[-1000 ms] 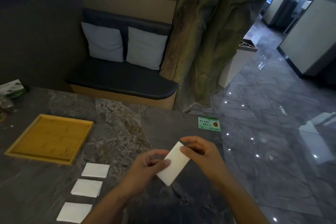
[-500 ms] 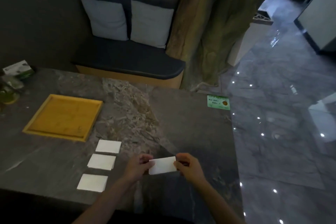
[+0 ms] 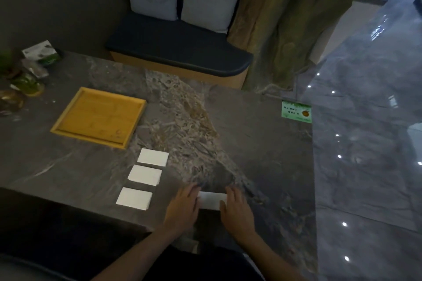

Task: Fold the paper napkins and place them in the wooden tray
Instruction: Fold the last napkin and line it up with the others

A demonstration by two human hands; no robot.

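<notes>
A white paper napkin (image 3: 211, 199) lies flat on the dark stone table (image 3: 262, 155) near its front edge. My left hand (image 3: 185, 206) presses on its left end and my right hand (image 3: 237, 210) on its right end, so only the middle strip shows. Three folded white napkins lie in a column to the left: a far one (image 3: 153, 157), a middle one (image 3: 145, 175) and a near one (image 3: 134, 198). The wooden tray (image 3: 98, 117) sits further back on the left with nothing in it.
A green card (image 3: 296, 112) lies at the table's right edge, beyond which is glossy floor. Small green and brown items (image 3: 22, 80) and a box (image 3: 41, 52) crowd the far left corner. A cushioned bench (image 3: 180, 45) stands behind the table.
Both hands brought the napkin down from mid-air onto the table and now press it flat. The camera has tilted down and forward.
</notes>
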